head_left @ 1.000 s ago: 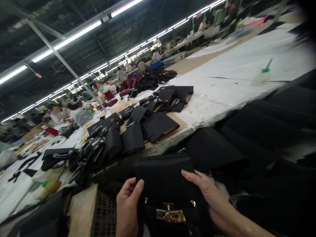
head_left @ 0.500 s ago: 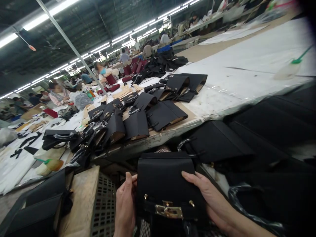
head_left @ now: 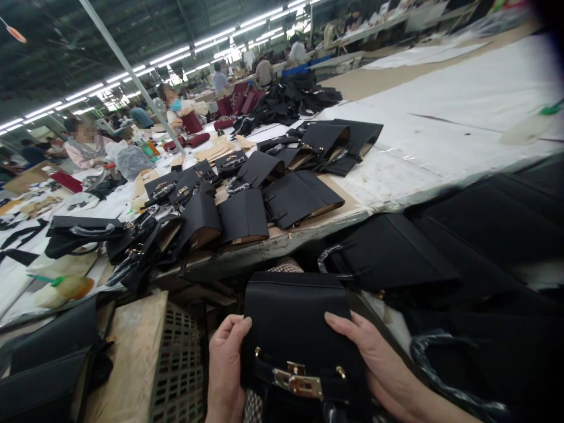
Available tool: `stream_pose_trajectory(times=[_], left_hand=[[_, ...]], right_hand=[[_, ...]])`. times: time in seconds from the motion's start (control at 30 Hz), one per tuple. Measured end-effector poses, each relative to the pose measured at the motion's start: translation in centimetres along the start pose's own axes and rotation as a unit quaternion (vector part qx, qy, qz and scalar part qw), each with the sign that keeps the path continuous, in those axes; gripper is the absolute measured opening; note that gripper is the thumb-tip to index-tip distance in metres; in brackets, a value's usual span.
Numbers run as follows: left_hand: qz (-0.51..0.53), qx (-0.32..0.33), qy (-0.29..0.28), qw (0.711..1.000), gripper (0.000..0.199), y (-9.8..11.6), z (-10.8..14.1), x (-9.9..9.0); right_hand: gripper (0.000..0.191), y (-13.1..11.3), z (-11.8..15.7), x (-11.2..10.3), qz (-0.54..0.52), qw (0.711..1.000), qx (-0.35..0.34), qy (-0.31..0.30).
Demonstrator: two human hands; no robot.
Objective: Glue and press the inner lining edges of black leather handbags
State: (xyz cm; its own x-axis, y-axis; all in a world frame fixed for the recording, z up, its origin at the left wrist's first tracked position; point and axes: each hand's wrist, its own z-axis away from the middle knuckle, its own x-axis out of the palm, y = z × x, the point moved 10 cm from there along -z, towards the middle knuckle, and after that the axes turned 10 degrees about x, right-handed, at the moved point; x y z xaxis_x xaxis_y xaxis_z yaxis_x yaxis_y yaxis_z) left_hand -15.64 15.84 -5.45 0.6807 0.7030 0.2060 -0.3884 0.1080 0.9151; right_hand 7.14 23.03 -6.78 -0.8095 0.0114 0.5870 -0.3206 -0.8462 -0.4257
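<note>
The left hand (head_left: 227,361) and right hand (head_left: 374,352) sensibly grasp the black bag (head_left: 295,314), fingers flanking its gold clasp (head_left: 298,384); likely light, stiffish.

Deep black bag (head_left: 295,311) with gold-coloured clasp (head_left: 299,383).
The cloth (head_left: 253,406) near it, I notice, has small checks, dark and pale; the table top (head_left: 423,155) is mostly white, the other bags (head_left: 244,214) are also black with tan inside, the flat pieces (head_left: 215,148) are beige, the pouches (head_left: 240,103) dark red, and the amber bottle (head_left: 74,286) carries a green nozzle (head_left: 55,281).
</note>
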Motion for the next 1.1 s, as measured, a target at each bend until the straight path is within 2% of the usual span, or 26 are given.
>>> stream_pose_trajectory(times=[0.13, 0.43, 0.67, 0.8, 0.93, 1.1], left_hand=[[-0.007, -0.01, 0.004, 1.0, 0.039, -0.7, -1.2, -0.2], [-0.001, -0.041, -0.028, 0.999, 0.014, -1.7, -0.5, 0.4], [0.018, -0.062, -0.034, 0.997, 0.025, -1.8, -0.1, 0.5], [0.014, -0.065, -0.017, 0.998, 0.021, -1.9, -0.5, 0.8], [0.012, -0.056, -0.034, 0.998, 0.013, -2.3, -0.8, 0.8], [0.023, -0.068, -0.068, 0.995, 0.031, -2.2, -0.4, 0.7]], right_hand=[[0.053, 0.2, -0.3, 0.1, 0.005, 1.0, -0.003, -0.001], [0.054, 0.7, -0.8, -1.6, -0.016, 0.999, 0.004, 0.05], [0.049, 1.0, -1.3, -1.7, -0.03, 0.999, 0.017, 0.035], [0.048, 1.0, -1.4, -1.9, -0.031, 0.999, 0.017, 0.039], [0.05, 1.1, -1.3, -2.3, -0.033, 0.999, 0.017, 0.04], [0.049, 1.0, -1.1, -2.4, -0.026, 0.998, 0.019, 0.049]])
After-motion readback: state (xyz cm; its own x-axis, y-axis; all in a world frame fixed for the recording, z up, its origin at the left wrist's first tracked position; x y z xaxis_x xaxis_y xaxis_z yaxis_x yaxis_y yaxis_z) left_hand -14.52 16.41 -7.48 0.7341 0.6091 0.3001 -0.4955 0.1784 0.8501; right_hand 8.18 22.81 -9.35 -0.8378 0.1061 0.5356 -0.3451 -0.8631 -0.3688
